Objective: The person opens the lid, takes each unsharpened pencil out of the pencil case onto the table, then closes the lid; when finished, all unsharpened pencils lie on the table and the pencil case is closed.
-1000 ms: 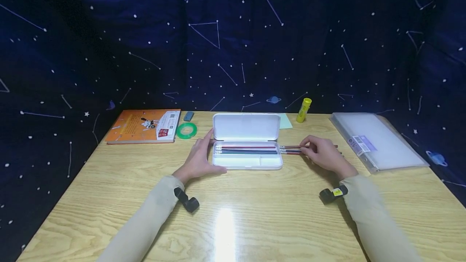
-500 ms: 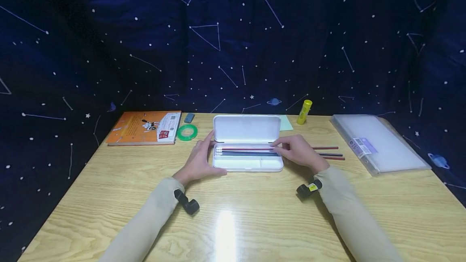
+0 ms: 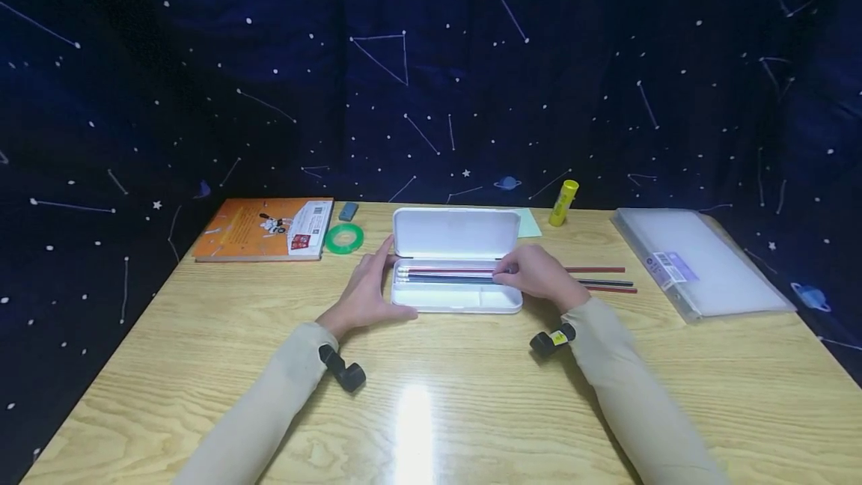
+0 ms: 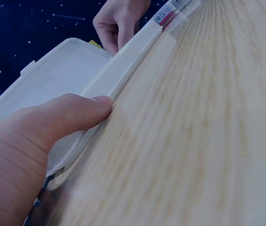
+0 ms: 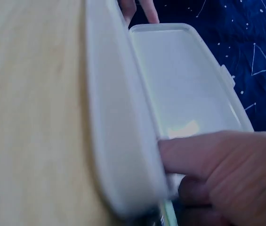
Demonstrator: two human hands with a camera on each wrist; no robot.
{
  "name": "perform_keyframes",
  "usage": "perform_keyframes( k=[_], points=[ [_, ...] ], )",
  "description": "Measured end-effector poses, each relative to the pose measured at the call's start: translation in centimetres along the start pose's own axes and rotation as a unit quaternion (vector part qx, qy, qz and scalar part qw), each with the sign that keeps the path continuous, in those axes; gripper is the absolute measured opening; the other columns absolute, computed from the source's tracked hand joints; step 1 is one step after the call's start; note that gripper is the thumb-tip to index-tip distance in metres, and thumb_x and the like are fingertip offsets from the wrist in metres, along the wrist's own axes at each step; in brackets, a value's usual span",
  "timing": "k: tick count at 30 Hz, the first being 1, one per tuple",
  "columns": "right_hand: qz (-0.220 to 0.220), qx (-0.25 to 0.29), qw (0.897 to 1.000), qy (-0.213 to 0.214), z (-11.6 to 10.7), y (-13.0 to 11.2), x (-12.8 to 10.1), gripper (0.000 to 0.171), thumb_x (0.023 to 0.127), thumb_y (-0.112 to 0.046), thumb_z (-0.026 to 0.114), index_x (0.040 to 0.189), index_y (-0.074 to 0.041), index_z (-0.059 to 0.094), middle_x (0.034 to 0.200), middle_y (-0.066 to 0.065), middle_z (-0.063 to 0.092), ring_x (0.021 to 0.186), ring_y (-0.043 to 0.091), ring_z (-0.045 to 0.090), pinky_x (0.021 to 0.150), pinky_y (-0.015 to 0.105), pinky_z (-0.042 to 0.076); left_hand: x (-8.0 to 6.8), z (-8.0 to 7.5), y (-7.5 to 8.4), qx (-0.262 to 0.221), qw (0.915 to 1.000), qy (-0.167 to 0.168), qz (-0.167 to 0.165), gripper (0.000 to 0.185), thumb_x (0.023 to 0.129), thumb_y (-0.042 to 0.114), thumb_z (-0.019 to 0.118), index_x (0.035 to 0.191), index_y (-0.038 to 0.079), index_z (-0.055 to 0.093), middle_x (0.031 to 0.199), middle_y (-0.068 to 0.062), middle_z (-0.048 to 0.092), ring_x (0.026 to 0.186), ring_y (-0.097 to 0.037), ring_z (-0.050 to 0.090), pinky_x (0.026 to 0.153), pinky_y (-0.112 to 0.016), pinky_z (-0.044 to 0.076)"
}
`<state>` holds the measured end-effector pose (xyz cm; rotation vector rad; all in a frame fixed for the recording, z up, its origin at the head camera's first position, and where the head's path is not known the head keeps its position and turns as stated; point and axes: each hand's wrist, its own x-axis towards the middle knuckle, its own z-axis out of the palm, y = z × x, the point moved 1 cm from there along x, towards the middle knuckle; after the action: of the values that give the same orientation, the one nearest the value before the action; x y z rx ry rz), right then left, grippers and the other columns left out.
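Because the white pencil case looks like thin, hard plastic, it should be light and stiff, and apt to skate over the smooth tabletop if nudged. It sits mid-table, its lid raised on the twelve o'clock side. The surest grip is low on the short ends, at nine and three; the lid makes a poor handle, since a pull there could strain the hinge. The left hand spans the nine o'clock end, thumb along the near edge toward seven, fingers at the far corner toward ten, holding the case.

The right hand reaches over the three o'clock end, fingers bent, thumb and forefinger close together at the pencils in the far half of the case; whether a shaft is pinched between them is hidden. These lie side by side, eraser tips toward nine. More loose pencils lie on the wood at three o'clock, partly hidden by that hand. All should be light, rigid and slick, quick to roll, with leads a knock could snap, so a mid-shaft fingertip pinch suits them best.
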<state>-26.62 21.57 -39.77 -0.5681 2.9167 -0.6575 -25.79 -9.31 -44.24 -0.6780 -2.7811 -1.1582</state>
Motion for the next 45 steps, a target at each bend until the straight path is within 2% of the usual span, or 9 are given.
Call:
perform_keyframes(
  k=[5,9,14,18,24,27,30,36,45],
  points=[
    [0.012,-0.044,0.998,-0.048,-0.6,-0.6,0.5,0.011,0.088,-0.015,0.068,0.088,-0.005,0.072,0.078,0.002,0.068,0.071,0.015,0.054,0.073,0.034,0.05,0.3,0.3,0.1,-0.008,0.9999,-0.004,0.008,0.135,0.052,0.049,0.09,0.156,0.016,0.01,0.135,-0.002,0.056,0.12,-0.023,0.042,0.108,-0.047,0.034],
    [0.011,-0.051,0.997,-0.052,-0.5,-0.6,0.4,0.011,0.09,-0.016,0.066,0.087,-0.005,0.069,0.078,0.003,0.065,0.071,0.016,0.054,0.072,0.034,0.049,0.2,0.5,0.1,-0.01,0.9999,0.005,0.008,0.135,0.051,0.049,0.09,0.155,0.015,0.011,0.134,-0.002,0.055,0.121,-0.022,0.042,0.109,-0.047,0.034],
    [-0.003,-0.027,1.0,-0.016,0.5,0.1,-0.8,0.01,0.093,-0.017,0.063,0.09,-0.008,0.064,0.079,0.001,0.063,0.071,0.014,0.053,0.072,0.033,0.047,-0.3,0.8,0.1,-0.019,0.9998,-0.005,-0.007,0.136,0.051,0.049,0.091,0.156,0.017,0.01,0.134,-0.002,0.054,0.121,-0.022,0.042,0.109,-0.047,0.033],
    [-0.019,-0.009,0.999,0.027,0.7,0.4,-1.5,0.009,0.094,-0.018,0.062,0.093,-0.009,0.063,0.08,0.0,0.063,0.072,0.014,0.052,0.072,0.033,0.047,-0.4,0.6,0.4,-0.022,0.9998,-0.001,-0.001,0.136,0.051,0.049,0.091,0.155,0.014,0.011,0.134,-0.004,0.054,0.12,-0.023,0.042,0.109,-0.047,0.034],
    [-0.006,-0.007,0.998,0.059,-0.4,0.6,-2.4,0.012,0.095,-0.021,0.061,0.097,-0.01,0.063,0.069,-0.001,0.053,0.062,0.014,0.046,0.059,0.028,0.04,0.1,0.4,0.6,-0.017,0.9998,0.008,0.012,0.135,0.051,0.048,0.091,0.155,0.012,0.012,0.134,-0.005,0.055,0.118,-0.023,0.043,0.107,-0.047,0.035],
    [-0.003,0.006,0.996,0.086,-0.8,1.8,-3.6,0.009,0.093,-0.018,0.063,0.094,-0.01,0.064,0.062,-0.002,0.046,0.057,0.012,0.041,0.053,0.026,0.035,0.1,0.3,0.5,-0.016,0.9998,0.001,0.006,0.136,0.051,0.047,0.091,0.155,0.014,0.01,0.134,-0.005,0.054,0.119,-0.023,0.042,0.108,-0.046,0.034],
    [-0.008,0.013,0.993,0.116,-1.2,3.6,-4.9,0.007,0.093,-0.016,0.064,0.091,-0.009,0.064,0.061,-0.005,0.047,0.056,0.01,0.04,0.052,0.024,0.034,0.0,0.2,0.5,-0.016,0.9999,0.0,0.0,0.136,0.051,0.046,0.091,0.156,0.015,0.01,0.134,-0.005,0.054,0.121,-0.024,0.041,0.109,-0.048,0.034],
    [-0.004,-0.013,0.987,0.161,-2.9,6.7,-8.1,0.009,0.094,-0.014,0.061,0.089,-0.007,0.064,0.062,-0.005,0.05,0.054,0.006,0.038,0.049,0.024,0.033,0.1,0.1,0.4,-0.01,0.9999,-0.002,0.002,0.135,0.052,0.048,0.09,0.156,0.016,0.01,0.135,-0.005,0.054,0.123,-0.024,0.041,0.111,-0.048,0.032],
    [0.0,-0.04,0.98,0.195,-5.2,10.2,-12.5,0.008,0.091,-0.009,0.064,0.085,-0.005,0.065,0.058,-0.007,0.043,0.05,-0.001,0.032,0.045,0.023,0.03,0.1,0.1,-0.2,-0.008,1.0,0.003,-0.002,0.136,0.051,0.048,0.091,0.156,0.017,0.01,0.134,-0.004,0.054,0.123,-0.024,0.041,0.11,-0.049,0.033]
  ],
)
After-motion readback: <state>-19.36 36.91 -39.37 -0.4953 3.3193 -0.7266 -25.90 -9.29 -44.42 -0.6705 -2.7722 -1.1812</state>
